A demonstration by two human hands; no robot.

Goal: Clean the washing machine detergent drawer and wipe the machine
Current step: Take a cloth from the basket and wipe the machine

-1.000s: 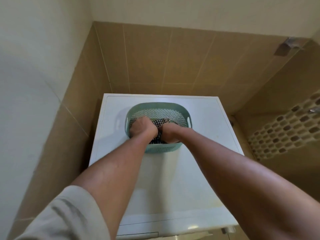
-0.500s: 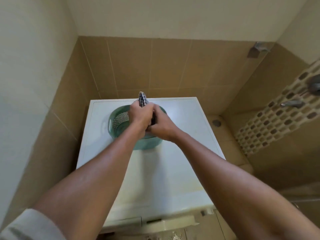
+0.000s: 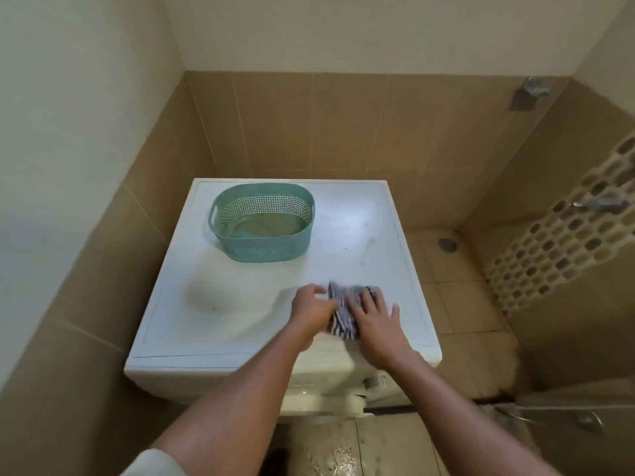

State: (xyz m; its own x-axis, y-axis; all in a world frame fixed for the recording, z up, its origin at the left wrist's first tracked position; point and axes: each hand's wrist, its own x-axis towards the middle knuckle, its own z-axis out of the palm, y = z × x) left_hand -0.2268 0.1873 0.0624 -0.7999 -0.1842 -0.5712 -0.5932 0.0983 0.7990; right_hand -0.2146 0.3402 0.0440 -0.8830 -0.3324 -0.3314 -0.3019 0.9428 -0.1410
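Basket: the green perforated basket (image 3: 264, 250) sits far back on the machine, at 11 o'clock from your hands and well apart from them.
Machine top: the white washing machine top (image 3: 237, 304) is the surface you're working on, and you're at its near-right corner.
Left hand: your left hand (image 3: 311, 312) has its fingers curled on the cloth's left edge, gripping it.
Cloth: the striped cloth (image 3: 342, 314) lies bunched on the top, touching both hands. It's at 3 o'clock of the left hand and 9 o'clock of the right, partly under that one.
Right hand: your right hand (image 3: 376, 321) is flat, fingers spread wide, pressing down on the cloth.
Step, as I read it: you're flattening the cloth into a pad before wiping.
Doing it well: make a smooth pad, then wipe in overlapping strokes from 12 o'clock back to 6. Shift the basket aside so its patch isn't missed.
Drawer: hidden below your forearms, so I can't tell its state.
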